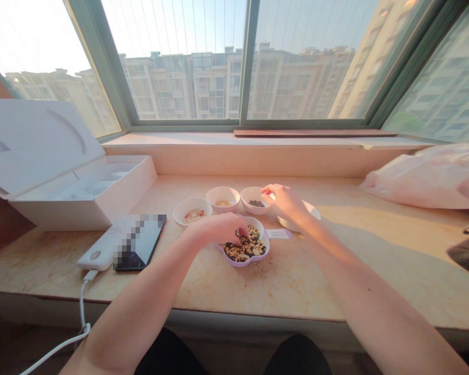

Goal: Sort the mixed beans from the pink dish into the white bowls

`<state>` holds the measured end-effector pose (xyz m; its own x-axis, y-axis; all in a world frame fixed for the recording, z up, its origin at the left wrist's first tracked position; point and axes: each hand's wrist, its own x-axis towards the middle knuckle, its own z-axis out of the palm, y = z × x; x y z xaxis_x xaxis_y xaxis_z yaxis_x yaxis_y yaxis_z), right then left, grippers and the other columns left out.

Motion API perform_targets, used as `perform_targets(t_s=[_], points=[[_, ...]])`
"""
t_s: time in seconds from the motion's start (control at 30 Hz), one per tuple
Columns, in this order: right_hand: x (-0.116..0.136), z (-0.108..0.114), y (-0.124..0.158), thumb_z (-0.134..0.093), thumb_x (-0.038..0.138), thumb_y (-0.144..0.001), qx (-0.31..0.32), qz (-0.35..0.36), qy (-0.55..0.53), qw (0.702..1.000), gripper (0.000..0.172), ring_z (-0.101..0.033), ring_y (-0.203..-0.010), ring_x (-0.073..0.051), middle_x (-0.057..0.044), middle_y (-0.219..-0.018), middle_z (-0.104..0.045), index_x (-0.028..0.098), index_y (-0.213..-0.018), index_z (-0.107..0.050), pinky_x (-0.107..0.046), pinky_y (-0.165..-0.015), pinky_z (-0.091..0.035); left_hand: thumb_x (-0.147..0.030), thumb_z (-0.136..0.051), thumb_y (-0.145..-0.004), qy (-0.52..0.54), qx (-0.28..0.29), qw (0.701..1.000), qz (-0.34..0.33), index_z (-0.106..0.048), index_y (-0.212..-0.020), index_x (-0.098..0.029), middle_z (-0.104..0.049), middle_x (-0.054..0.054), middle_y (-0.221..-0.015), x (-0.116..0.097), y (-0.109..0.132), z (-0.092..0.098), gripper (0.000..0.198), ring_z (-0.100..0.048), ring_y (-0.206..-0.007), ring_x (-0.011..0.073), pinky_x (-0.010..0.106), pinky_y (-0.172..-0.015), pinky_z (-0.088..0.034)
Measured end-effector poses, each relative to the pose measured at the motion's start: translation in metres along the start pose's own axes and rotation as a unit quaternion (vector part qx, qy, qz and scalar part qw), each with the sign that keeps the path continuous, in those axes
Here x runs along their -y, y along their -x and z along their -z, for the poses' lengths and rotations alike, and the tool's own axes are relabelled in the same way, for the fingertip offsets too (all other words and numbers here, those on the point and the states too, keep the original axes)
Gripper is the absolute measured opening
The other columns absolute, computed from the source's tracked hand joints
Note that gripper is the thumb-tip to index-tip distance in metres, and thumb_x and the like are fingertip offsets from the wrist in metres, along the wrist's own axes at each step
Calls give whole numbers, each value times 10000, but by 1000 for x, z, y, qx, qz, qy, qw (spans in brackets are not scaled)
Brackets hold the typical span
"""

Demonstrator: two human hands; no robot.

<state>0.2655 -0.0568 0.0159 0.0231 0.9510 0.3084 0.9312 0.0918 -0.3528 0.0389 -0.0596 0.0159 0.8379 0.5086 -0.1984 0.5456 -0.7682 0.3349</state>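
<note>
Sorting looks in hand: left hand (219, 228) closes narrow fingers on mixed beans (252, 248) in the purple bowl (242, 263) on the bench (347, 250), while right hand (284, 201), fingers bunched, perhaps holding one, hovers over the white bowl (253, 210), where careful release seems needed.

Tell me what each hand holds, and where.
Cannot be told: the left hand digs into the mixed beans; the right hand pinches over the dark-bean bowl, anything held too small to see.
</note>
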Motion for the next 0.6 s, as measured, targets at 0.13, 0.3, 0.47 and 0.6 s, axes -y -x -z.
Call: perform_targets(t_s=[0.13,0.3,0.47,0.6], points=[[0,-3,1,-590,261,-929,-15,8,-9,1000,203,-685,-1013,-232,-86,-1108,-772,186,-993,-768,-322,-883,-495,-154,-612,-832,-13,26,1000,2,-784,-1123,-220,-781,40,-1086,-4,0,5,344,-673,-883,169,247,-727,-450],[0,-5,0,-607,266,-914,-23,17,-22,999,192,-690,-996,-240,-85,-1070,-779,187,-957,-777,-336,-879,-501,-151,-586,-846,-8,34,999,16,-796,-1096,-201,-782,45,-1079,-7,0,8,330,-662,-862,172,262,-724,-446],[0,-4,1,-612,279,-907,-13,16,-32,999,187,-688,-963,-243,-76,-1036,-782,194,-947,-774,-345,-850,-507,-131,-538,-847,-17,27,999,19,-810,-1043,-195,-777,53,-1000,-9,1,8,341,-635,-784,174,285,-719,-445],[1,-3,2,-613,278,-900,-15,17,-39,999,185,-683,-898,-230,-73,-1017,-782,196,-943,-773,-343,-829,-508,-122,-513,-846,-14,14,1000,17,-806,-1032,-203,-767,56,-1011,-9,1,7,356,-635,-805,184,301,-762,-452]])
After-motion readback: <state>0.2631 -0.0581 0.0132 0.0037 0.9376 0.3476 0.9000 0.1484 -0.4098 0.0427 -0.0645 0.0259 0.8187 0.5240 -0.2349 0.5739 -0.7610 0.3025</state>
